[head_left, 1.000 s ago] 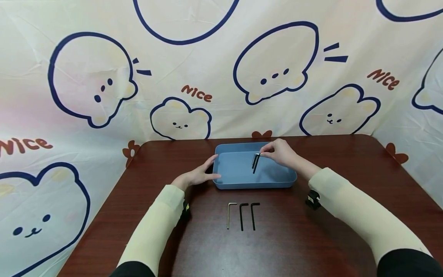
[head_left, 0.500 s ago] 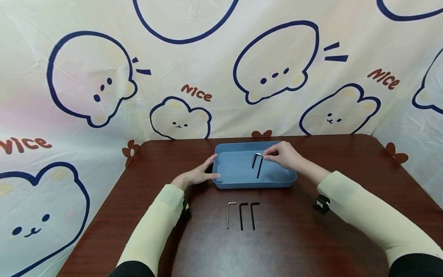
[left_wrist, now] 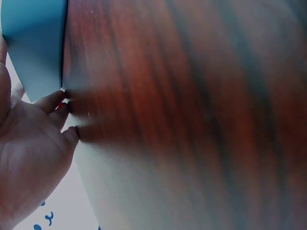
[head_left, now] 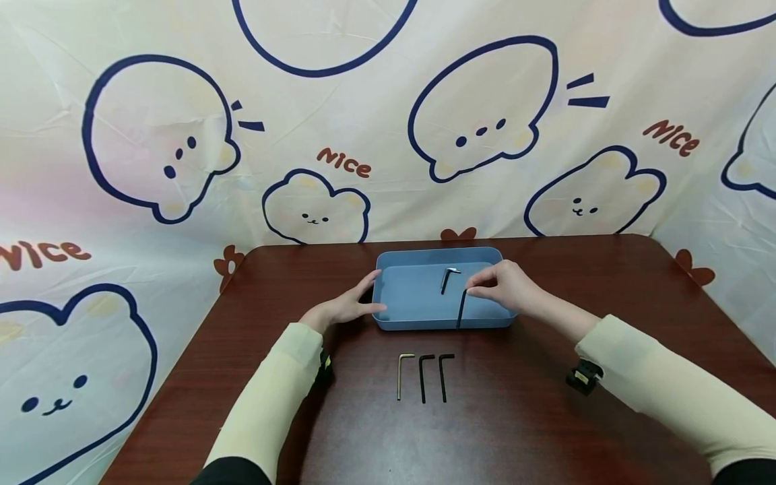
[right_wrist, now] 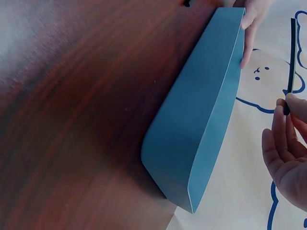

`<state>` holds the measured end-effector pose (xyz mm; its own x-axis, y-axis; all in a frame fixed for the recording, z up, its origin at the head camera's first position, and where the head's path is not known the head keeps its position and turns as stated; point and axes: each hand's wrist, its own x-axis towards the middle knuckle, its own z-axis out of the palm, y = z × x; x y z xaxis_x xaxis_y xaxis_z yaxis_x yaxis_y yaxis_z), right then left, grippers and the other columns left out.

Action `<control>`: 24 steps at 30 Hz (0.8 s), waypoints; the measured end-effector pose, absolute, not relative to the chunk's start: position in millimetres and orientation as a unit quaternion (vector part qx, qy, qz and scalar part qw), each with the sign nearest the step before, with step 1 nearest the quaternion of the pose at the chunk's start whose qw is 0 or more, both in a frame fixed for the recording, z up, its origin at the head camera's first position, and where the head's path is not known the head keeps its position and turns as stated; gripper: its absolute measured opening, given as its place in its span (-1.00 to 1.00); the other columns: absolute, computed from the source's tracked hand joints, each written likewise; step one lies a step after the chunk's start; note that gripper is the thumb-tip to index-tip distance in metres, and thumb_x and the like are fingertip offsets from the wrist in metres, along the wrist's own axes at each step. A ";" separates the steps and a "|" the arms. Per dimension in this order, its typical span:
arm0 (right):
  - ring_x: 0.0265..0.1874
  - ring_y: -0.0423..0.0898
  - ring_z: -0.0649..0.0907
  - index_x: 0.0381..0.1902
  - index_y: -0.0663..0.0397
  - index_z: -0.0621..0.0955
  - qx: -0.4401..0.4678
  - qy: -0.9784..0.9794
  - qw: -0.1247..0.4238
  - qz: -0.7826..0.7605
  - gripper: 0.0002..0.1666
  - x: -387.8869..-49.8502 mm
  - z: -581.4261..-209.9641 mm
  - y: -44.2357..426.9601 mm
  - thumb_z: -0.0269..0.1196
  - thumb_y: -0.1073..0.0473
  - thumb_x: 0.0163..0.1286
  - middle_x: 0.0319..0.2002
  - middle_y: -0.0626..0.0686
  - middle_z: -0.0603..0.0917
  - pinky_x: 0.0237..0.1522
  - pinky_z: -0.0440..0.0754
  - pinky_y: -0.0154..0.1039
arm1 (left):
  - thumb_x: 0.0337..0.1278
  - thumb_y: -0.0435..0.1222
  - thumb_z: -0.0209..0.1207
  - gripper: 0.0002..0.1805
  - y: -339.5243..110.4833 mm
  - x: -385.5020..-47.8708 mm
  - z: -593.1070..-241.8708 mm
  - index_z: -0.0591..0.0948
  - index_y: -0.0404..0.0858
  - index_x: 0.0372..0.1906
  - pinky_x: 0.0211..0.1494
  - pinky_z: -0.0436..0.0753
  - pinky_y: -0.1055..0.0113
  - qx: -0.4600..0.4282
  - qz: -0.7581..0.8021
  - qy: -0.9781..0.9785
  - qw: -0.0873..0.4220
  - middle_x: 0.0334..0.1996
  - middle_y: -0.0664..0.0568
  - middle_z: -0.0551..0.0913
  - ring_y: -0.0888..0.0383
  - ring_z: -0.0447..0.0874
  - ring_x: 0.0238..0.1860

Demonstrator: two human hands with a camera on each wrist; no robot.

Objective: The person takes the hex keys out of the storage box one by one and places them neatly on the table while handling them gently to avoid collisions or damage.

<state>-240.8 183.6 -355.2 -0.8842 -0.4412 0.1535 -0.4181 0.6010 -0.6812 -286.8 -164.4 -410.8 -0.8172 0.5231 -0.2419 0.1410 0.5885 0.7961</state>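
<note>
My right hand (head_left: 503,286) pinches a black hex key (head_left: 462,310) between thumb and fingertips, above the right part of a blue tray (head_left: 412,323). The key's long arm hangs down past the tray's front rim in the head view; the right wrist view shows the same hex key (right_wrist: 292,57) raised off the tray. Inside the tray lies at least one more hex key (head_left: 445,281), partly shiny. My left hand (head_left: 339,308) rests against the tray's left end with spread, fairly straight fingers. In the left wrist view that hand (left_wrist: 33,143) touches the tray's corner.
On the brown table (head_left: 515,417), in front of the tray, three hex keys lie in a row: a brassy hex key (head_left: 399,380), a black hex key (head_left: 422,380) and another black hex key (head_left: 443,380). A patterned curtain (head_left: 388,121) hangs behind the table.
My right hand has lifted the black hex key away from the other keys in the tray and carried it right and toward the front rim. The left hand has stayed at the tray's end.
</note>
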 end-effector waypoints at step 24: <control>-0.25 -0.14 0.65 -0.28 0.15 0.77 -0.301 0.874 0.045 -0.380 -0.90 -195.0 -393.0 178.8 0.36 0.28 0.26 -0.30 -0.10 0.73 -0.20 0.60 -0.24 | 0.34 -0.13 0.17 -0.06 -164.3 -289.7 -413.4 -0.20 -0.01 0.57 0.41 -0.12 -0.19 0.188 0.411 0.860 0.236 0.53 -0.18 -0.13 -0.10 -0.25 0.51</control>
